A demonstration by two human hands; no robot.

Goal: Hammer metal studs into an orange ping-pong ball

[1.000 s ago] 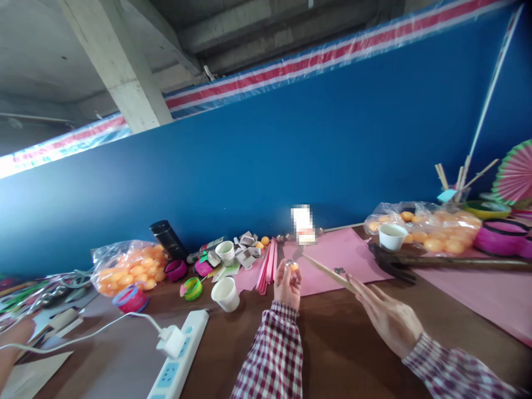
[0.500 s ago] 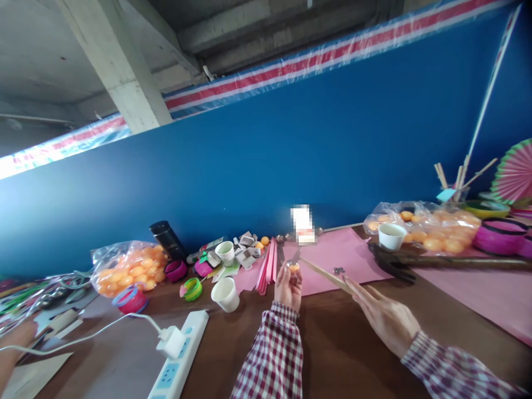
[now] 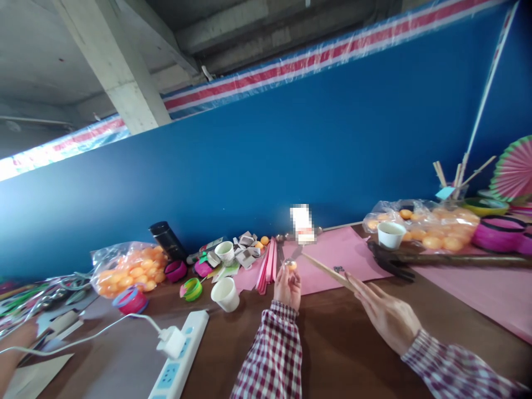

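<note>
My left hand (image 3: 287,287) is raised over the brown table (image 3: 332,349), its fingertips pinched on a small orange ball (image 3: 292,265). My right hand (image 3: 384,316) grips one end of a thin wooden stick (image 3: 326,270) that slants up and left, its far tip close to the ball. Both sleeves are red and white check. Under the stick lies a pink paper sheet (image 3: 332,256).
A white paper cup (image 3: 225,293) and a white power strip (image 3: 179,357) with a plugged cable lie left of my arm. Bags of orange balls (image 3: 127,270) (image 3: 432,226), pink folded papers (image 3: 267,267), coloured tape rolls and another cup (image 3: 391,234) line the blue wall. Someone's hand (image 3: 12,346) shows far left.
Hardly anything has moved: the view has shifted slightly, and my left hand has lowered the ball a touch towards the stick's tip.
</note>
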